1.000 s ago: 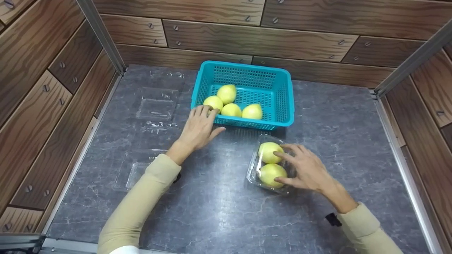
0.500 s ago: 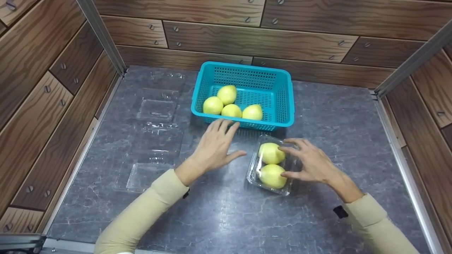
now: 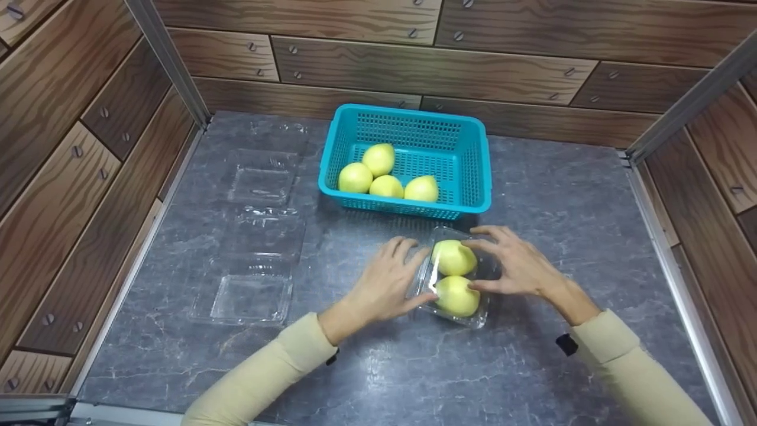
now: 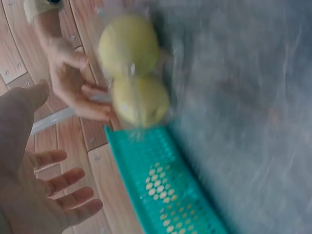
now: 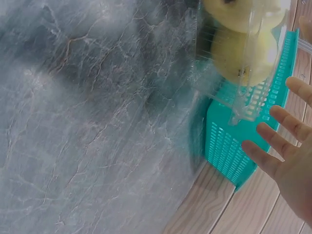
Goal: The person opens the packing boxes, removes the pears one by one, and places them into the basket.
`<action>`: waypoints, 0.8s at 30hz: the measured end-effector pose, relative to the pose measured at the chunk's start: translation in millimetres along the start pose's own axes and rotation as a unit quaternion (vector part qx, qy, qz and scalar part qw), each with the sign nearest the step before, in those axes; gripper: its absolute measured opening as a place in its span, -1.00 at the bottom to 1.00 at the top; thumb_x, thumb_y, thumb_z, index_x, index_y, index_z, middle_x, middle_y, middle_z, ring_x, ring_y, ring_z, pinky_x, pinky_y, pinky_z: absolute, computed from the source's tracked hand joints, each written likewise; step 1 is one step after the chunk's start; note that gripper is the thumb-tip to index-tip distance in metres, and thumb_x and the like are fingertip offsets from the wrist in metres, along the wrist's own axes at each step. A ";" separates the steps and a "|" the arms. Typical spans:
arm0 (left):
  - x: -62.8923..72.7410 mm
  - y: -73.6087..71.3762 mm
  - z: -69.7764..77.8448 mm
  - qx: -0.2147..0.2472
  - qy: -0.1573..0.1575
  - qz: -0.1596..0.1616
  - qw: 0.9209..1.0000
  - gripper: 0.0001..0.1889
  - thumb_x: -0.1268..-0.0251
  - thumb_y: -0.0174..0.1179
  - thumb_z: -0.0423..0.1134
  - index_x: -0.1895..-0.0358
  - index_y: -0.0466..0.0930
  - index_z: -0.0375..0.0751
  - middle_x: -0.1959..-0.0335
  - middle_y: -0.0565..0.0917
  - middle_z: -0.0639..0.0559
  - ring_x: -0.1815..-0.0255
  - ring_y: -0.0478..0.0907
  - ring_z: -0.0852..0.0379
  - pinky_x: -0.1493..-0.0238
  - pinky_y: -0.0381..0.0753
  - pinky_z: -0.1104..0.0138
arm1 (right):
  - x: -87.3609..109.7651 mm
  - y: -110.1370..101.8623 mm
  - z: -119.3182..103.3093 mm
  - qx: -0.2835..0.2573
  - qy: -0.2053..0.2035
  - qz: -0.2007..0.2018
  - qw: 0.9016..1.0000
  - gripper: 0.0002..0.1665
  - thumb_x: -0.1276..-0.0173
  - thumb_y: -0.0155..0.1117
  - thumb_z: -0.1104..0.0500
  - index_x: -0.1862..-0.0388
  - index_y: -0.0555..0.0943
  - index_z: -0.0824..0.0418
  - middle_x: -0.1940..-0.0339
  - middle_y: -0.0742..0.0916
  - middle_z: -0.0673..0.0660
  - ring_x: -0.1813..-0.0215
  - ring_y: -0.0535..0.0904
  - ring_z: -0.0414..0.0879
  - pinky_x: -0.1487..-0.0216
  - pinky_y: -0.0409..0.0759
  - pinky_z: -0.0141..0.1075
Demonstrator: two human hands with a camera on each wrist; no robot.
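Note:
Two yellow-green, lemon-like fruits (image 3: 454,258) lie one behind the other in a clear plastic box (image 3: 482,316). At the box's left side is my left hand (image 3: 387,281), fingers spread and slightly bent; whether the fingertips touch the plastic cannot be told. My right hand (image 3: 520,263) hovers over the right side, thumb and fingers apart, gripping nothing. In the right wrist view, its loosely spread fingers (image 5: 261,158) show beside the clear box (image 5: 209,83). Through the blurred left wrist view, the boxed fruits (image 4: 139,100) appear between both hands.
Behind the box stands a teal perforated basket (image 3: 467,160) with several similar fruits (image 3: 378,160) toward its left and front. More clear plastic boxes (image 3: 248,296) lie in a column at left on the grey marbled table (image 3: 366,378). Wood-patterned walls (image 3: 437,65) enclose the table.
My left hand has come away from the basket's front left corner, moving right and toward me to the box's side. The right hand shifted only slightly; the box and fruits stayed put.

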State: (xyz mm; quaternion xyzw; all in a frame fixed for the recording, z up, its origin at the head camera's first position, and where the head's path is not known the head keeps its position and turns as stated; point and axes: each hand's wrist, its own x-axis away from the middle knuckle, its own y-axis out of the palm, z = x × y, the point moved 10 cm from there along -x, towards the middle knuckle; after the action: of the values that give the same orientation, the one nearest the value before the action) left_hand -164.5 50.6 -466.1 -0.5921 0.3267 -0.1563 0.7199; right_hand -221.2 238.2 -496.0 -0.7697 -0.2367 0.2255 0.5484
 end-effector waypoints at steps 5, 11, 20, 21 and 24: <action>4.5 17.7 14.8 -0.001 0.014 0.012 1.000 -0.18 -0.35 0.19 0.44 -0.42 0.46 -0.13 -0.24 0.62 -0.10 -0.27 0.57 -0.05 -0.39 0.64 0.13 | -2.7 4.3 2.4 0.003 0.006 -0.012 1.000 -0.02 -0.08 0.60 -0.36 -0.45 0.58 -0.04 -0.51 0.53 0.24 -0.44 0.50 0.29 -0.10 0.73 0.34; 6.9 35.1 29.7 -0.005 0.027 0.010 1.000 -0.22 -0.39 0.13 0.45 -0.39 0.46 -0.09 -0.23 0.60 -0.08 -0.26 0.55 -0.02 -0.41 0.62 0.15 | -3.1 6.4 4.7 0.009 0.008 -0.014 1.000 -0.01 -0.07 0.61 -0.36 -0.45 0.58 -0.04 -0.50 0.56 0.21 -0.41 0.54 0.26 -0.07 0.76 0.25; 3.5 48.2 44.8 -0.002 0.030 -0.010 1.000 -0.25 -0.45 0.06 0.44 -0.40 0.46 -0.09 -0.24 0.59 -0.10 -0.29 0.56 -0.04 -0.42 0.63 0.15 | -1.8 9.8 6.1 0.008 0.011 -0.019 1.000 -0.06 -0.11 0.56 -0.41 -0.42 0.60 -0.06 -0.48 0.58 0.18 -0.37 0.57 0.22 -0.07 0.74 0.26; 3.4 49.6 45.3 -0.003 0.027 -0.013 1.000 -0.25 -0.45 0.06 0.44 -0.39 0.46 -0.08 -0.24 0.58 -0.10 -0.29 0.56 -0.04 -0.42 0.63 0.15 | -1.7 9.8 5.9 0.008 0.011 -0.018 1.000 -0.06 -0.11 0.55 -0.42 -0.42 0.60 -0.07 -0.47 0.59 0.18 -0.37 0.57 0.22 -0.08 0.74 0.26; 3.6 52.5 46.4 -0.008 0.023 -0.016 1.000 -0.27 -0.44 0.07 0.44 -0.36 0.48 -0.07 -0.23 0.57 -0.09 -0.27 0.56 -0.03 -0.43 0.62 0.14 | -1.7 9.6 5.6 0.009 0.009 -0.014 1.000 -0.07 -0.11 0.55 -0.42 -0.42 0.61 -0.08 -0.46 0.59 0.19 -0.36 0.57 0.22 -0.09 0.73 0.26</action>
State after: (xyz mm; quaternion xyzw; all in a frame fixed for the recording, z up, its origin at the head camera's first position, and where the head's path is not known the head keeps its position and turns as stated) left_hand -139.9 96.4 -513.3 -0.5991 0.3349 -0.1785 0.7051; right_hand -224.8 238.6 -506.7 -0.7635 -0.2406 0.2134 0.5601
